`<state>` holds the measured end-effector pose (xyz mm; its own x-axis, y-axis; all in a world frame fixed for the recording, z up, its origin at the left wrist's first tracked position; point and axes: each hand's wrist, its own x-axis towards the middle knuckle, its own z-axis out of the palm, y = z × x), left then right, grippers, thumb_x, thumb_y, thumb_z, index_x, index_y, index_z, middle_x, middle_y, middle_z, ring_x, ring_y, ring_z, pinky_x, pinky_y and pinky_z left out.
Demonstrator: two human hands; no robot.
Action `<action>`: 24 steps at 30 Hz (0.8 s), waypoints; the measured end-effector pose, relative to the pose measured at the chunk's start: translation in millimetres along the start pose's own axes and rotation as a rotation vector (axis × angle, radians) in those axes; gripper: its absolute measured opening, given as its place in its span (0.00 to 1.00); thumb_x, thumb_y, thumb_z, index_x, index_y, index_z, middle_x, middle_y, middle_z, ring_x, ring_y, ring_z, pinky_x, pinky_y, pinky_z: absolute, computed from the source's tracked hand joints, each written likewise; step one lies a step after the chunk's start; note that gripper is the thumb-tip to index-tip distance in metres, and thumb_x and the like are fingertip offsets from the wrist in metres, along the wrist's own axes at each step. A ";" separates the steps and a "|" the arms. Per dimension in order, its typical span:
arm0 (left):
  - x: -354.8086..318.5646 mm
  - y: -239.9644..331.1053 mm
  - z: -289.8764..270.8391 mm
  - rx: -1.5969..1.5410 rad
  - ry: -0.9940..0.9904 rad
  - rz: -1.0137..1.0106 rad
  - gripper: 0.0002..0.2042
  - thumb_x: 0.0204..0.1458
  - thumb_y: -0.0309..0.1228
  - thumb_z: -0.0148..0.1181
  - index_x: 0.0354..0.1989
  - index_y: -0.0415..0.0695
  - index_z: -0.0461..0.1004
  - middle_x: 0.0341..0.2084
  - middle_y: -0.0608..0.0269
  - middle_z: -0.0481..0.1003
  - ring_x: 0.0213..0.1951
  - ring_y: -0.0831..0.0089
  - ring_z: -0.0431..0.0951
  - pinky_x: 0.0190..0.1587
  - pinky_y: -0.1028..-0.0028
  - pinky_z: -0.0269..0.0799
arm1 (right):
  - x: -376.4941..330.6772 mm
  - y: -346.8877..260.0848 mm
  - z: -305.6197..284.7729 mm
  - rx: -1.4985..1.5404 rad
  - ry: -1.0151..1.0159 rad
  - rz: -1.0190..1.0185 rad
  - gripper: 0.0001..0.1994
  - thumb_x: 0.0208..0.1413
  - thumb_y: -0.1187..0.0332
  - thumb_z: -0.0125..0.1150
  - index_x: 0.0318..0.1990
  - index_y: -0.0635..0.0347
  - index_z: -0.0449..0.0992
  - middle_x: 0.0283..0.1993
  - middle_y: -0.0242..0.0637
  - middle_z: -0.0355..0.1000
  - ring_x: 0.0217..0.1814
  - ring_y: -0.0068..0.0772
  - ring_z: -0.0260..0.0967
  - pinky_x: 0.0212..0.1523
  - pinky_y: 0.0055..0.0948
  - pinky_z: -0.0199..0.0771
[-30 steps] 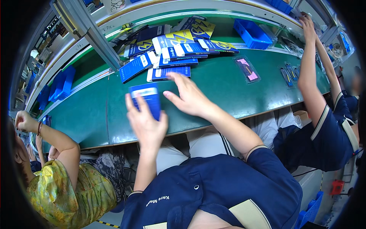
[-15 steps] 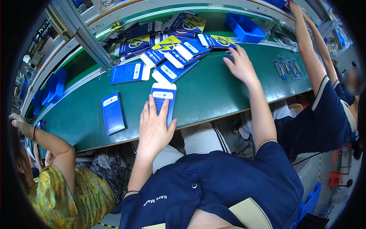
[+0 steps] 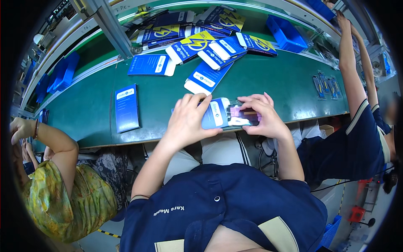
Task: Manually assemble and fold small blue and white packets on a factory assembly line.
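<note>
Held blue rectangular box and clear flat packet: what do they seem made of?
Blue rectangular box: probably printed cardboard, satin finish, judging by flat panels and soft sheen. Clear flat packet: likely thin glossy plastic, given its transparency and bright glare.

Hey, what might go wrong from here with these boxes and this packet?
The clear packet in your right hand sits at the white end of the blue carton, so it might snag there. Your left hand holds that carton near the green table's front edge; a slip could drop it. The overlapping carton pile might slide if knocked.
</note>
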<state>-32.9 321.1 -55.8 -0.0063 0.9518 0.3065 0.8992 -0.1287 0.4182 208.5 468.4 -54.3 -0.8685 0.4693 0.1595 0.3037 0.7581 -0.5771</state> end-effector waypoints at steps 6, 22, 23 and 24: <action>11.4 -24.0 -10.0 -0.075 -0.004 0.150 0.40 0.30 0.44 0.78 0.54 0.38 0.73 0.49 0.52 0.73 0.55 0.56 0.71 0.57 0.61 0.65 | 31.9 -34.4 32.9 0.498 -0.086 -0.275 0.23 0.44 0.85 0.53 0.50 0.61 0.71 0.75 0.53 0.51 0.75 0.49 0.57 0.69 0.42 0.61; -1.7 -24.0 38.6 -0.593 0.960 -0.004 0.41 0.45 0.27 0.77 0.64 0.45 0.55 0.60 0.53 0.60 0.57 0.67 0.67 0.60 0.68 0.65 | 104.4 -113.8 55.4 1.660 0.161 0.174 0.12 0.61 0.78 0.47 0.46 0.73 0.76 0.49 0.42 0.76 0.52 0.31 0.74 0.57 0.28 0.71; -1.5 -23.4 34.8 -0.597 0.958 -0.003 0.41 0.45 0.27 0.77 0.64 0.45 0.55 0.60 0.53 0.60 0.57 0.67 0.67 0.60 0.68 0.65 | 104.9 -114.8 65.0 1.453 0.323 0.018 0.12 0.62 0.78 0.47 0.46 0.70 0.77 0.48 0.43 0.76 0.51 0.32 0.74 0.57 0.29 0.71; -0.1 -21.1 23.9 -0.733 0.932 -0.016 0.34 0.48 0.25 0.74 0.59 0.45 0.57 0.58 0.53 0.63 0.55 0.68 0.68 0.59 0.68 0.66 | 106.2 -112.4 73.0 1.234 0.473 -0.135 0.12 0.63 0.77 0.46 0.46 0.68 0.77 0.48 0.43 0.76 0.51 0.33 0.74 0.56 0.30 0.71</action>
<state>-41.5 330.4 -85.1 -0.6045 0.4239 0.6744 0.4326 -0.5362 0.7248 53.5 400.0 -31.0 -0.5682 0.7250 0.3893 -0.5443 0.0237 -0.8386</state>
